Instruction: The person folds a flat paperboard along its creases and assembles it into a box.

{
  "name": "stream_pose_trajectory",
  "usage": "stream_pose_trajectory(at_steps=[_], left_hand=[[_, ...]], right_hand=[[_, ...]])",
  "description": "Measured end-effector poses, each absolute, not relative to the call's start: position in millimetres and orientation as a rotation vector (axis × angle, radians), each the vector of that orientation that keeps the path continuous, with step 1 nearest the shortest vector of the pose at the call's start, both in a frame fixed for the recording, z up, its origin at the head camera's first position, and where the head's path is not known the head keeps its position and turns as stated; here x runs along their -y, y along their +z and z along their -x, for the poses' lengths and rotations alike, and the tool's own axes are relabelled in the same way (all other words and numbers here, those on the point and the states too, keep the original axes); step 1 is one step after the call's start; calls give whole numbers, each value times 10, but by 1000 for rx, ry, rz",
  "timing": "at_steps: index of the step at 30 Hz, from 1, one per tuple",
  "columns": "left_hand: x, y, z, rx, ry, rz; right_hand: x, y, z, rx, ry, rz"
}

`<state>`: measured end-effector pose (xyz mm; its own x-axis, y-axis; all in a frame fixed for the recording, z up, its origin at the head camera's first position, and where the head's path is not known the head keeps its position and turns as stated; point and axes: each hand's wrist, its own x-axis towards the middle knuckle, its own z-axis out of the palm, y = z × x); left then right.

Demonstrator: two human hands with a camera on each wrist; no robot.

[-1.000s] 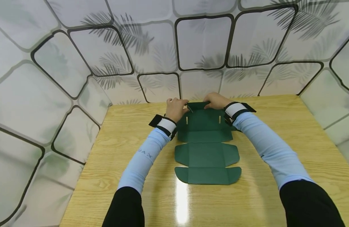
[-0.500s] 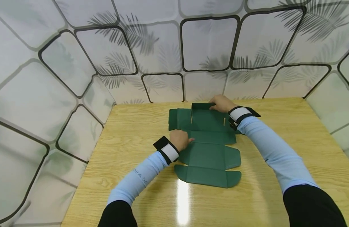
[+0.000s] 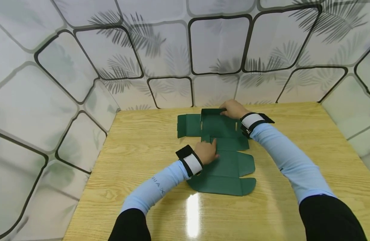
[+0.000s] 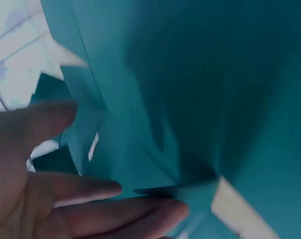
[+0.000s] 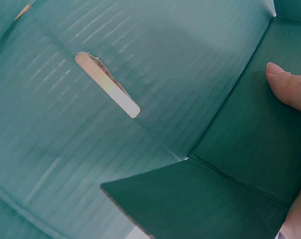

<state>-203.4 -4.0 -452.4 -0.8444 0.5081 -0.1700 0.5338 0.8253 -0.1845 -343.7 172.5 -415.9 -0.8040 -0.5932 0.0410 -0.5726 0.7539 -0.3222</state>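
A dark green cardboard box blank [image 3: 222, 128] lies mostly unfolded on the table, its far wall standing up. At that far wall, my right hand [image 3: 234, 109] grips the cardboard; in the right wrist view the thumb [image 5: 289, 87] lies against the wall's inner face. My left hand [image 3: 205, 153] is over the blank's left middle, fingers fairly straight. Its fingertips touch a small side flap [image 3: 205, 138], which looks tilted up. The left wrist view shows these fingers [image 4: 155, 216] at a cut cardboard edge. The hand hides the left flaps nearer me.
The wooden table [image 3: 143, 134] meets a patterned curtain [image 3: 218, 47] behind the blank and at both sides. A left side panel [image 3: 188, 125] lies spread out. A narrow slot [image 5: 108, 84] pierces the cardboard. Two rounded-end flaps [image 3: 247, 186] lie nearest me.
My left hand has left the far left corner, come nearer, then moved right over the blank, and a small left flap has tilted up. My right hand stays at the far wall.
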Motion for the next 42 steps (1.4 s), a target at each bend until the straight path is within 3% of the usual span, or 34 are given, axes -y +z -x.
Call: stream_pose_trajectory(at_steps=[14,26,32,38,42], left_hand=[[5,-4504,2134,-2674,-176,-703],[611,-4379,2170,-3191,419,-795],[946,-4409,2426,-3268,1369,-265],[1117,-4596,2634,-2227,2033,346],[1099,-4767,2685,-1816,2147,420]], right_hand=[[-1716,-4149,3348,-2931,-485,999],[-1781,-4261,3157,-3060,-444,1028],[-1810,-4341,3042,-3110,-312,1169],[-1823,-4455,2927,-3130,-239,1323],[-1819,-4530,2869,-3132,-230,1408]])
